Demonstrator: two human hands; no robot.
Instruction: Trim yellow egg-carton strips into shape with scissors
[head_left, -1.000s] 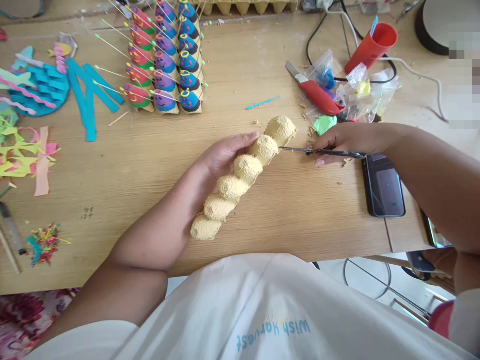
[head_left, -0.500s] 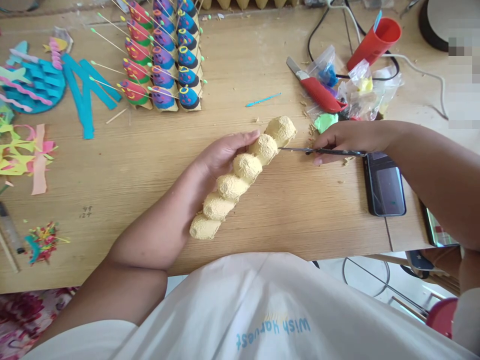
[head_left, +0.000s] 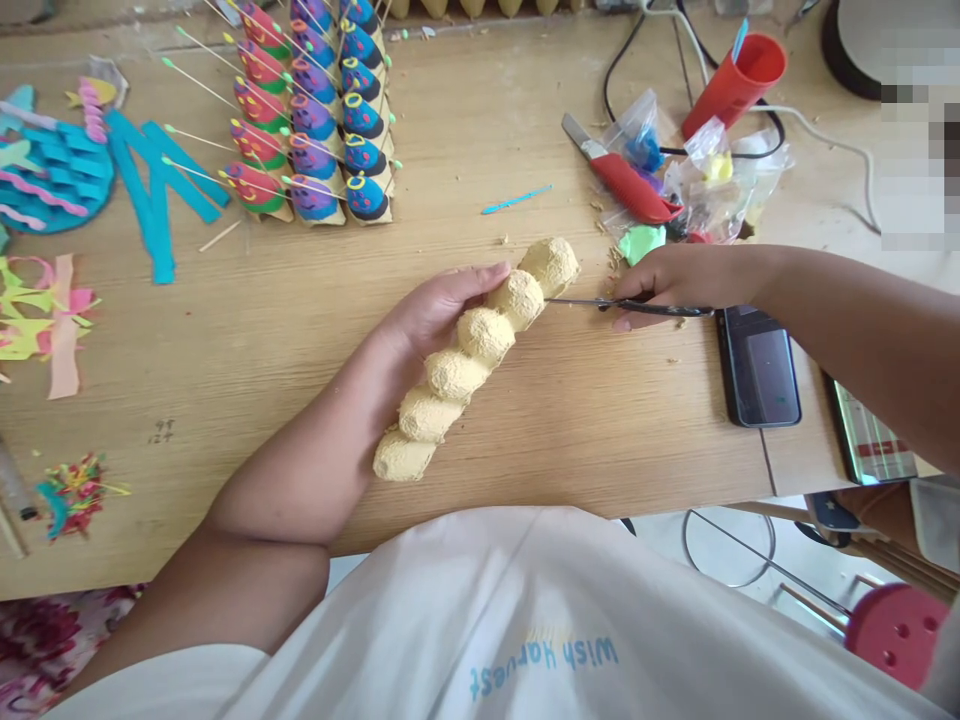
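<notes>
A bumpy yellowish strip of egg carton (head_left: 486, 337) slants over the table, its row of cups facing up. My left hand (head_left: 450, 305) grips it near the far end, thumb along the side and the other fingers hidden beneath. In my right hand (head_left: 660, 285) is a pair of scissors (head_left: 577, 301) with black handles. Their blades look closed or nearly so, and the tips reach the strip's edge by the second cup from the far end. Whether they are cutting into it I cannot tell.
Painted egg-carton caterpillars (head_left: 311, 150) stand at the back left, thin sticks poking out. A red-handled knife (head_left: 626, 180), bagged clay (head_left: 716, 170) and a red cup (head_left: 739, 85) lie back right. A phone (head_left: 759, 365) rests under my right forearm. Paper scraps (head_left: 79, 495) are at left.
The whole view has shifted slightly, so the table things appear further left. Both hands keep their grip, and the strip and scissors hold nearly the same position relative to each other.
</notes>
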